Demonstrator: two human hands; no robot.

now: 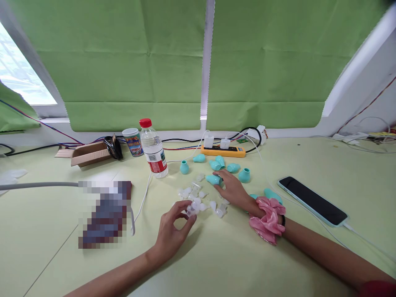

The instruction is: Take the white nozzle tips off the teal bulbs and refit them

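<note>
My left hand (pixel 173 229) pinches a small translucent plastic piece (pixel 191 209) between thumb and fingertips, at the near edge of a loose pile of similar pieces. My right hand (pixel 231 190), with a pink scrunchie (pixel 268 220) round its wrist, has its thumb and fingers closed about a teal rubber bulb (pixel 213 179). Beyond that hand lie more teal bulbs (pixel 233 167), some on their sides. One upright bulb (pixel 184 167) shows its round opening. Clear and white plastic pieces (pixel 195 187) are scattered between my hands. Part of the right forearm covers other bulbs.
A water bottle (pixel 154 150) and a printed can (pixel 133 142) stand at back left, beside an open cardboard box (pixel 91 154). An orange power strip (pixel 223 151) with chargers lies behind the bulbs. A phone (pixel 312 200) with its cable is at right; a blurred-out object (pixel 107 218) lies left.
</note>
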